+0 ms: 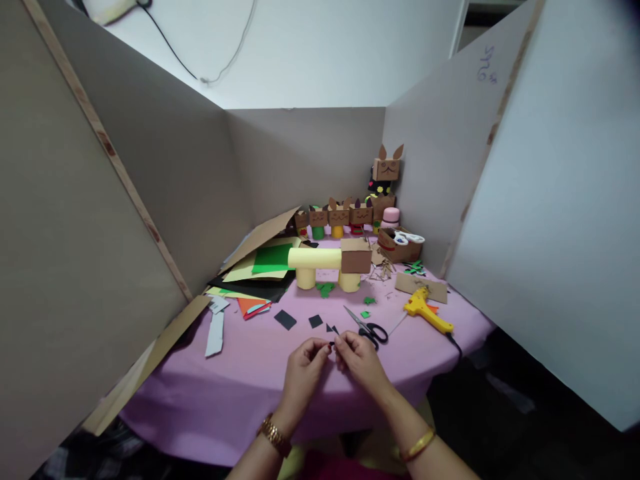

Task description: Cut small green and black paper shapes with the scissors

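Above the near part of the pink cloth, my left hand (304, 368) and my right hand (362, 360) meet, fingertips pinched close together. Between them is a tiny dark piece (331, 343), which looks like black paper; the fingers cover most of it. A small dark tip (335, 330) also shows above my right fingers. Just beyond my right hand lie black-handled scissors (367, 327) with the blades spread. Black paper pieces (315, 321) rest past my fingertips. Farther back stands a pale yellow paper-tube figure (315, 259) with a brown cardboard box (356, 256) on its right end.
A yellow glue gun (427, 311) lies at right by a cardboard strip (421, 288). Sheets of coloured paper (273, 259) pile up at left. Cardboard animal figures (339, 217) line the back, near a box with white scissors (409, 238). Tall panels (305, 143) surround the table.
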Available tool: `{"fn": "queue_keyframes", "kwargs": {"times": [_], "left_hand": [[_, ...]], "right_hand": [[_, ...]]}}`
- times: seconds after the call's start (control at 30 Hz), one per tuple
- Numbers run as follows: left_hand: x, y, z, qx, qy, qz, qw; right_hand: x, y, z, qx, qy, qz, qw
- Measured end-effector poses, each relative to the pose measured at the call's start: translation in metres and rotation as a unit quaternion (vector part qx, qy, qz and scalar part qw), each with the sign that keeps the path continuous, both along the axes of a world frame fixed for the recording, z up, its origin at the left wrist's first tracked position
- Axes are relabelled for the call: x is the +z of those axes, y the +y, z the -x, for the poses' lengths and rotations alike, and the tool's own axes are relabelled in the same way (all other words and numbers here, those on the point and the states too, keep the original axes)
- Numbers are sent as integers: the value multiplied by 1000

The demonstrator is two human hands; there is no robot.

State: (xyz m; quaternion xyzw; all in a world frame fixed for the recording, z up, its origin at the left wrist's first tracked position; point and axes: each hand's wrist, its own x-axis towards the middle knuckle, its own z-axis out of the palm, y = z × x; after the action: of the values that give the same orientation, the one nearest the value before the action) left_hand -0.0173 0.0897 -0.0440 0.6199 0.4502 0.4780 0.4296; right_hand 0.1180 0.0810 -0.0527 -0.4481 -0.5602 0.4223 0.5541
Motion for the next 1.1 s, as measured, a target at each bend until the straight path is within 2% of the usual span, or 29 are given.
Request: {"fn": "queue_keyframes", "kwargs": {"times": [0.37, 0.7, 0.93, 1.1], "left_hand": [[2, -9, -1, 14, 46, -50, 998], [7, -3, -2, 1, 23, 9, 1000], [12, 0, 2, -26, -13, 61, 998], [12, 2, 5, -2, -60, 91, 994]], "right_hand": [[2, 0, -1, -33, -37, -6, 999], [3, -2, -2, -25, -59, -8, 998], [5, -4, 1, -77, -141, -16, 987], [17, -8, -24, -161, -256, -30, 953]]}}
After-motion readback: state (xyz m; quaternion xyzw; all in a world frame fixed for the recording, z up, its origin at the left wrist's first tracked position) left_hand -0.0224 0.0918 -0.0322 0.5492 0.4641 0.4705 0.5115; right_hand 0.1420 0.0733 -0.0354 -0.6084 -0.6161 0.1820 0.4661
